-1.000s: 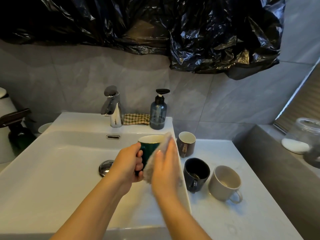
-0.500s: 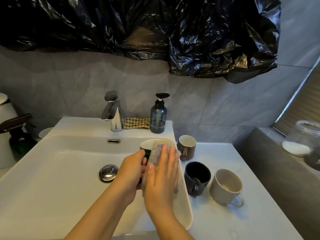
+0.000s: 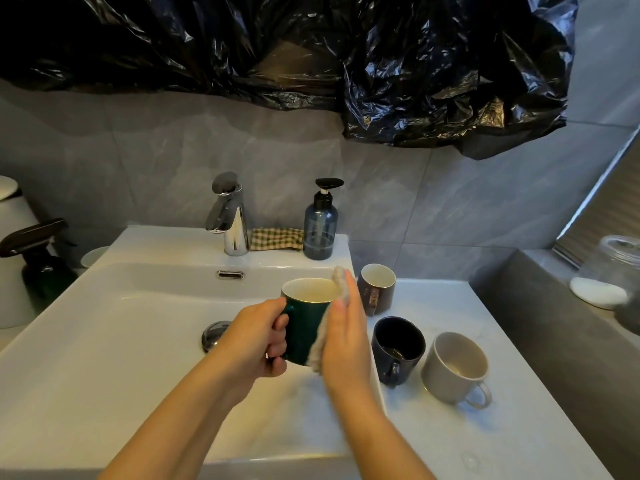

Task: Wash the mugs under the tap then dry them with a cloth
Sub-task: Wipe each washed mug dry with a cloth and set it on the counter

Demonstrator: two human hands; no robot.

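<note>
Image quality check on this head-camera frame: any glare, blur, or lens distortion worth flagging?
Head view: glare streaks on the black plastic sheet and a highlight on the chrome tap; the glass jar at the right edge is smeared; wide-angle bending shows along the sink edges; the green mug and both hands are reasonably sharp.

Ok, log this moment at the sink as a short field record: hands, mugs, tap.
left hand: grips the green mug by its handle, over the basin
right hand: presses a pale cloth against the mug's side
mug state: upright
waiting mugs: brown mug, black mug, grey mug, on the counter
tap: no water visible
</note>
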